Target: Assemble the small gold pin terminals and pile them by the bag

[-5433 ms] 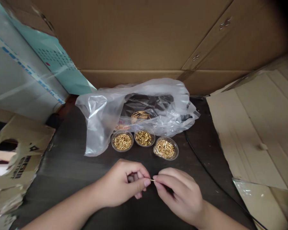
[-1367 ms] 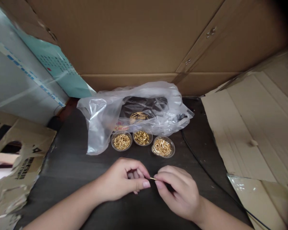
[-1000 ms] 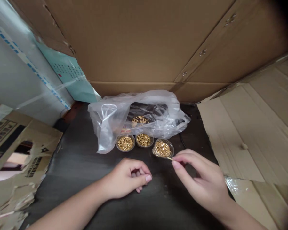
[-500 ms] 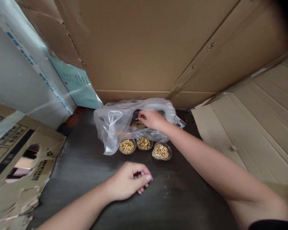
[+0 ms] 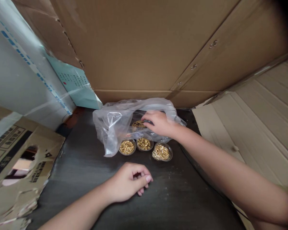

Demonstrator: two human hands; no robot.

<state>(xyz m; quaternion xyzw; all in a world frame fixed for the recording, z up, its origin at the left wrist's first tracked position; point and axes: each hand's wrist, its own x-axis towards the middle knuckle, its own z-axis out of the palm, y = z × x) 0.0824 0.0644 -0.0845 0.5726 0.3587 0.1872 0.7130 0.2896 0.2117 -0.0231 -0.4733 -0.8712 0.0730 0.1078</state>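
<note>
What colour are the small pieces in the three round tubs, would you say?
The small pieces are gold, as the head view shows best.

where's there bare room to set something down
Bare table: between the torn carton, bag and left forearm; also between the left hand, right cup and right forearm, though specks lie there. Crowded: the bag's opening, with the right hand by the gold pins, and its near edge, where two cups sit close.
</note>
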